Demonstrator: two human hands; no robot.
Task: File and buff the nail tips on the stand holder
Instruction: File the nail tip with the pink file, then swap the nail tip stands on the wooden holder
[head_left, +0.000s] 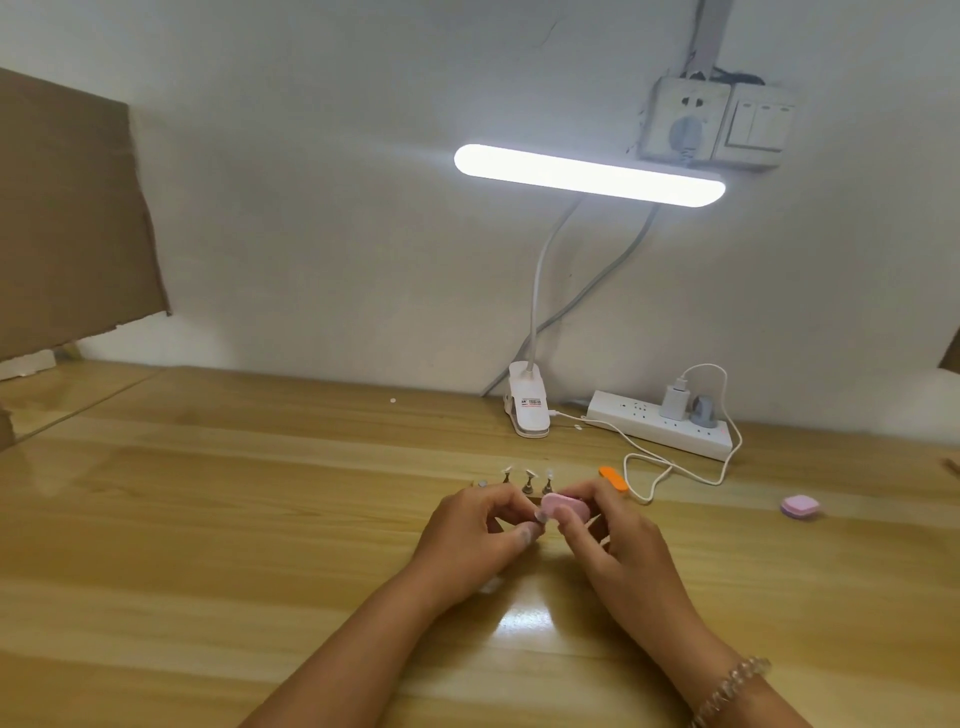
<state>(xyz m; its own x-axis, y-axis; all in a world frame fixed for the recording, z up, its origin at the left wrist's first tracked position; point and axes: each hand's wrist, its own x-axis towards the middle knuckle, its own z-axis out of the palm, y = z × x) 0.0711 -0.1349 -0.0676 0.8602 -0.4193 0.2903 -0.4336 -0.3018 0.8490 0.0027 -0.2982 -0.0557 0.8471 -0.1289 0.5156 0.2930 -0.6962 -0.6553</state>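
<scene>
**Item 1.** Left grip (478, 530): fingers curled, thumb and forefinger pinching a small pale nail tip (540, 515). The tip is held just above the glossy light-wood surface (260, 519), in front of the stands. Whether a peg is attached to it is hidden.

**Item 2.** Right grip (618, 545): clasped round a pink rounded foam buffing block (563, 506). The block's near end meets the pinched tip.

**Item 3.** Row of small upright metal stand holders (530, 480), each carrying a clear tip, just behind both hands.

**Item 4.** Flat orange nail file (613, 479), lying on the surface just beyond the right fingers and partly covered by them.

**Item 5.** Second pink pad (800, 506), well apart to the right.

**Item 6.** White clip-on bar lamp (589, 174), lit, and a white power strip (660, 423) against the wall.

**Step in hand (judged):** buffing one tip taken off the row. The file is set aside, so filing of this piece is likely finished.

**Next move calls for:** short, light strokes of the block across the tip while the pinch holds firm, since so small a piece could spring free. After that it needs reseating among the stands, and the neighbouring tips look untreated.
</scene>
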